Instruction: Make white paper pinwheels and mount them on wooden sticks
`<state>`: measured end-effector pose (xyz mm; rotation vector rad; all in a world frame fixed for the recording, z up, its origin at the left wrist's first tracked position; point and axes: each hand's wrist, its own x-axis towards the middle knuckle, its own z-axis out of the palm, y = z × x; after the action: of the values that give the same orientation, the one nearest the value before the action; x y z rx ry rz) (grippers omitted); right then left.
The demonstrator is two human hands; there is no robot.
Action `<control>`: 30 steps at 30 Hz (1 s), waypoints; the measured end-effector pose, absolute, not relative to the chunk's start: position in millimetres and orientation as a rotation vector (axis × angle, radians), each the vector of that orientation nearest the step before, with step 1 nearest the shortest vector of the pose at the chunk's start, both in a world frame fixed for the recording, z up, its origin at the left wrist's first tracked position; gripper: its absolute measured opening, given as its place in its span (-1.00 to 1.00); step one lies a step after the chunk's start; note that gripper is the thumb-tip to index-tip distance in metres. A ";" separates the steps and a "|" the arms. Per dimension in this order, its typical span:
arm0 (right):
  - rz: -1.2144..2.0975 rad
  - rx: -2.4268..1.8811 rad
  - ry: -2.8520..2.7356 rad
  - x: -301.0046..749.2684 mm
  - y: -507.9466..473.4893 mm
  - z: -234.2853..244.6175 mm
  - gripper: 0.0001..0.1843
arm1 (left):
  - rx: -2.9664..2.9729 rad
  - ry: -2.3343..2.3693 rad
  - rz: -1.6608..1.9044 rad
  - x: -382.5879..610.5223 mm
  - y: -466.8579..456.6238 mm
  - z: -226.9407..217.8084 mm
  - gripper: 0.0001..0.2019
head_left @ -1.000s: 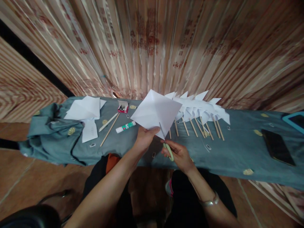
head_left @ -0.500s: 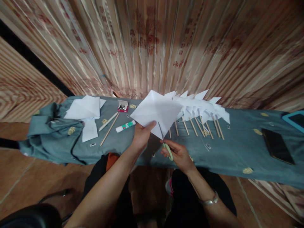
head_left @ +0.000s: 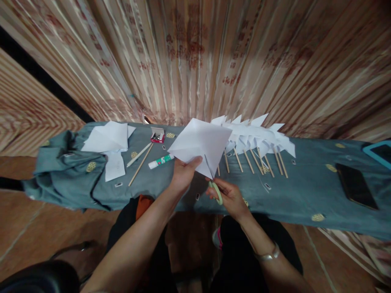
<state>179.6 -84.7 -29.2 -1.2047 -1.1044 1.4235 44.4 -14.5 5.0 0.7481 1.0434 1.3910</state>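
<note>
Long table under a grey-blue cloth (head_left: 305, 191), striped curtain (head_left: 195, 61) behind it, reddish tile floor (head_left: 30, 228) below. Left hand (head_left: 183, 175) has the paper (head_left: 200, 142) pinched between thumb and fingers at its lower edge, held up over the table's middle like a diamond, one corner at 6 o'clock. Right hand (head_left: 230, 197) is curled shut around the scissors (head_left: 216, 190), just below that corner: handles at 5 o'clock, tips at 11, into the sheet. Pinwheels (head_left: 259, 138) at 2 o'clock, glue (head_left: 161, 161) at 9.
</note>
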 end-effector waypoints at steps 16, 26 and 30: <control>1.438 -1.206 -1.103 180.6 -84.0 -31.2 -0.61 | 0.779 1.047 1.370 46.5 -18.5 3.9 -0.76; 1.447 -1.238 -1.099 180.2 -82.3 -17.6 -0.62 | 0.794 1.012 1.366 48.4 -21.4 3.0 -0.79; 1.449 -1.237 -1.098 179.8 -82.8 -18.8 -0.61 | 0.787 1.006 1.377 48.9 -21.1 1.9 -0.79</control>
<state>179.8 -82.8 -18.8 -1.2367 -1.0976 1.4489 48.9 -21.1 1.9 0.7866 1.0058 1.3768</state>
